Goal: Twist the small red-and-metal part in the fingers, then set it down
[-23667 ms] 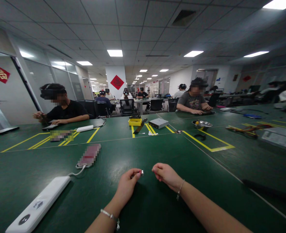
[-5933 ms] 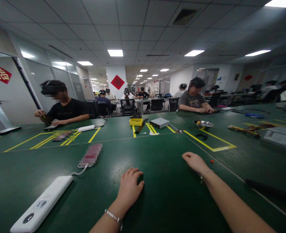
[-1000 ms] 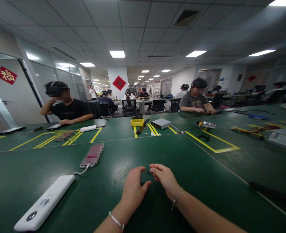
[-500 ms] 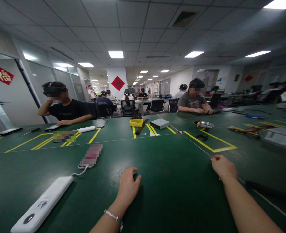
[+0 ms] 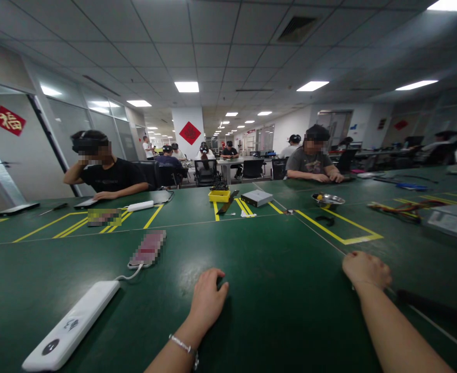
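My left hand [image 5: 208,302] lies flat on the green table [image 5: 282,290], palm down and fingers stretched forward, holding nothing that I can see. A bracelet sits on its wrist. My right hand [image 5: 366,269] is out to the right, beside the thin white line on the table, with its back toward me. Its fingers are curled under, and a tiny red speck [image 5: 353,254] shows at the fingertips. What they hold, if anything, is hidden.
A white power bank [image 5: 71,326] with a cable to a phone [image 5: 148,249] lies at the left. A long black bar [image 5: 433,306] lies past my right hand. Farther off stand a yellow box [image 5: 219,195], a grey box [image 5: 256,197] and a metal bowl [image 5: 327,199]. People sit across the table.
A second ago both hands met in the middle around a small metal piece. My right hand has swung out to the right and curled. My left hand has flattened on the table.
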Tool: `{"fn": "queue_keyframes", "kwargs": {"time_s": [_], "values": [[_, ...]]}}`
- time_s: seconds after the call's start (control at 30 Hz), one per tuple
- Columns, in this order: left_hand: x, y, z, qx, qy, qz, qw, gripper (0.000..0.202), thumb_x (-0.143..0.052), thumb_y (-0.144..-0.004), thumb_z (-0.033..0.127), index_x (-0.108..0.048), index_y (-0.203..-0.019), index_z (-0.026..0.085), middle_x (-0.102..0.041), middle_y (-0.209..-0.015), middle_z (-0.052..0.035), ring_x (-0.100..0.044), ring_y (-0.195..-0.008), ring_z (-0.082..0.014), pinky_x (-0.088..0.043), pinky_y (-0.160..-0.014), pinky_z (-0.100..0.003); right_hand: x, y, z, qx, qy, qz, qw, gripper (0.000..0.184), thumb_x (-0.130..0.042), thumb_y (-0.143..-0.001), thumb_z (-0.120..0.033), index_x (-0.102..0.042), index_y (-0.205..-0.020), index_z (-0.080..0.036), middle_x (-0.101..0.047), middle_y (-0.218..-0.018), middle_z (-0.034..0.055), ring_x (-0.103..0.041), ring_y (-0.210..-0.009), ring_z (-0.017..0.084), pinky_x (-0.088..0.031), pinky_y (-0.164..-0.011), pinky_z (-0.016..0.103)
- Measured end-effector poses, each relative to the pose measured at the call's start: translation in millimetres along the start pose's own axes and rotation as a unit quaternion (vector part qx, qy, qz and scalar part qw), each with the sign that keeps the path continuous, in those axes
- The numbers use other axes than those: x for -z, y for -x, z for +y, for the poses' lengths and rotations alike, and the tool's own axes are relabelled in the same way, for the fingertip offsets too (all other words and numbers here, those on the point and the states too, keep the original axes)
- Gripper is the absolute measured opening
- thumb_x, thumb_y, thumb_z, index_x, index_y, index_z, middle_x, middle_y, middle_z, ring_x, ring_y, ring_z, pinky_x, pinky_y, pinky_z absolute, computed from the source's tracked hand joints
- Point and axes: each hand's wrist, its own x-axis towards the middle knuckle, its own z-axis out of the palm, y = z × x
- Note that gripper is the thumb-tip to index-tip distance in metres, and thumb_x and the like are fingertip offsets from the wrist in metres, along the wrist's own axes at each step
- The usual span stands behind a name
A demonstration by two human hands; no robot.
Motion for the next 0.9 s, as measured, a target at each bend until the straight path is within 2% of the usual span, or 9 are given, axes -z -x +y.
{"fn": "queue_keyframes", "kwargs": {"time_s": [0.1, 0.2, 0.3, 0.43, 0.53, 0.6, 0.7, 0.8, 0.9], "values": [[0.8, 0, 1, 0.002, -0.010, -0.011, 1.000, 0.027, -0.044, -0.073, 0.030, -0.054, -0.095, 0.019, -0.056, -0.103, -0.0049, -0.048, -0.099, -0.0175, -0.033, -0.087, -0.029, 2, 18, -28, 0.135, 0.000, 0.058, 0.989, 0.042, -0.032, -0.076, -0.034, -0.056, -0.104, -0.013, -0.050, -0.111, 0.0162, -0.038, -0.108, 0.033, -0.033, -0.085, 0.047], [3.0, 0, 2, -0.002, -0.014, -0.025, 1.000, 0.031, -0.043, -0.074, 0.031, -0.054, -0.100, 0.020, -0.056, -0.107, -0.0046, -0.046, -0.103, -0.0179, -0.031, -0.090, -0.030, 3, 54, -66, 0.307, -0.019, 0.043, 0.951, 0.040, -0.031, -0.078, -0.030, -0.056, -0.104, -0.013, -0.050, -0.113, 0.0130, -0.035, -0.112, 0.027, -0.028, -0.093, 0.042], [4.2, 0, 2, -0.021, -0.015, -0.038, 0.999, 0.035, -0.041, -0.075, 0.032, -0.053, -0.107, 0.022, -0.053, -0.115, -0.0033, -0.043, -0.109, -0.0182, -0.028, -0.094, -0.031, 4, 105, -100, 0.440, -0.048, -0.033, 0.896, 0.039, -0.030, -0.081, -0.032, -0.055, -0.109, -0.020, -0.045, -0.123, 0.0076, -0.025, -0.120, 0.024, -0.023, -0.096, 0.042], [2.9, 0, 3, -0.038, -0.033, -0.048, 0.998, 0.040, -0.041, -0.075, 0.033, -0.050, -0.113, 0.025, -0.047, -0.123, -0.0019, -0.036, -0.117, -0.0200, -0.024, -0.098, -0.035, 4, 170, -122, 0.546, -0.062, -0.151, 0.822, 0.040, -0.030, -0.082, -0.039, -0.044, -0.119, -0.033, -0.023, -0.138, -0.0009, -0.006, -0.127, 0.025, -0.011, -0.098, 0.048], [1.6, 1, 4, -0.038, -0.047, -0.059, 0.996, 0.041, -0.042, -0.075, 0.033, -0.049, -0.115, 0.027, -0.045, -0.126, -0.0010, -0.031, -0.120, -0.0213, -0.023, -0.099, -0.038, 3, 195, -124, 0.593, -0.046, -0.240, 0.768, 0.042, -0.030, -0.081, -0.045, -0.038, -0.122, -0.037, -0.015, -0.141, -0.0029, -0.001, -0.128, 0.025, -0.005, -0.098, 0.051], [1.8, 1, 5, -0.035, -0.052, -0.065, 0.996, 0.040, -0.041, -0.074, 0.033, -0.050, -0.114, 0.028, -0.044, -0.127, -0.0007, -0.030, -0.121, -0.0217, -0.023, -0.099, -0.038, 3, 197, -124, 0.604, -0.036, -0.270, 0.749, 0.044, -0.029, -0.080, -0.048, -0.036, -0.122, -0.038, -0.016, -0.141, -0.0027, -0.003, -0.128, 0.025, -0.004, -0.098, 0.052], [4.3, 2, 7, -0.028, -0.055, -0.072, 0.995, 0.039, -0.041, -0.075, 0.034, -0.052, -0.112, 0.027, -0.045, -0.126, -0.0007, -0.029, -0.122, -0.0218, -0.023, -0.100, -0.038, 5, 175, -122, 0.576, -0.028, -0.241, 0.781, 0.045, -0.029, -0.080, -0.048, -0.038, -0.122, -0.034, -0.027, -0.137, 0.0000, -0.012, -0.126, 0.024, -0.009, -0.098, 0.049], [7.9, 2, 9, -0.025, -0.052, -0.080, 0.995, 0.038, -0.040, -0.075, 0.035, -0.053, -0.110, 0.028, -0.045, -0.126, -0.0002, -0.029, -0.122, -0.0213, -0.023, -0.100, -0.037, 8, 132, -110, 0.487, 0.002, -0.134, 0.863, 0.043, -0.032, -0.080, -0.038, -0.047, -0.118, -0.023, -0.043, -0.125, 0.0081, -0.030, -0.117, 0.024, -0.024, -0.095, 0.043], [10.3, 3, 10, -0.023, -0.051, -0.083, 0.995, 0.037, -0.039, -0.076, 0.036, -0.054, -0.109, 0.028, -0.045, -0.126, 0.0001, -0.029, -0.122, -0.0213, -0.023, -0.100, -0.038, 15, 81, -83, 0.331, 0.066, -0.031, 0.941, 0.040, -0.034, -0.078, -0.031, -0.052, -0.110, -0.016, -0.050, -0.110, 0.0153, -0.044, -0.101, 0.027, -0.038, -0.081, 0.042]]}}
